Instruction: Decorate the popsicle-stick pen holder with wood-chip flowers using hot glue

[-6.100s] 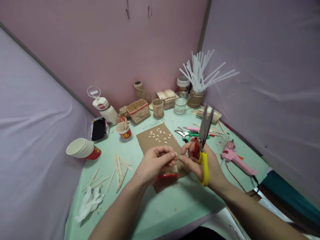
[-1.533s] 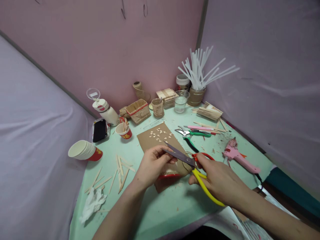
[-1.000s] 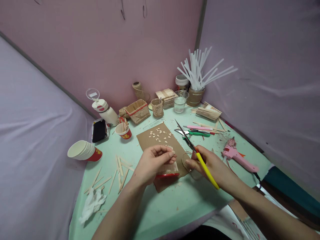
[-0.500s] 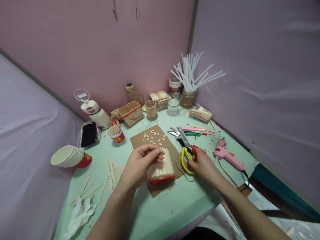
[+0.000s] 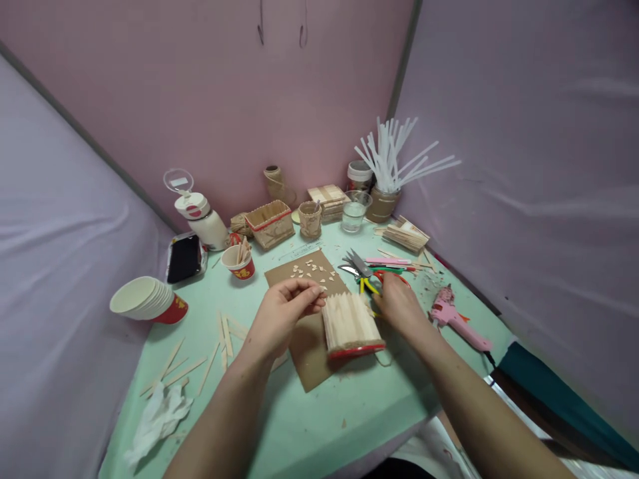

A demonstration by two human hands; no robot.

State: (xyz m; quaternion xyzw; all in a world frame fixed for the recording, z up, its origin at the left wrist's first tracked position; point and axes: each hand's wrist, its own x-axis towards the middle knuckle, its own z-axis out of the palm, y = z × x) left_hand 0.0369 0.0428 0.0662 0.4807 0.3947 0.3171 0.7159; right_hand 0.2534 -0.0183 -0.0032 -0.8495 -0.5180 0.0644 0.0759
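Scissors (image 5: 366,269) touch the right hand (image 5: 399,304), grip unclear, apart from the pinched left hand (image 5: 285,305); print (image 5: 244,272) on the cup (image 5: 230,264) is illegible.

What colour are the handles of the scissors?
The scissors have one yellow handle and one red handle, showing best in the head view.

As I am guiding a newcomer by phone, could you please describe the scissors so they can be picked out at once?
On the pale green table, find the brown board near the middle. Right of its far half are the scissors, handles partly hidden by the right hand. Unlike the green-handled pruning shears they overlap in this view, they have one yellow handle and one red.
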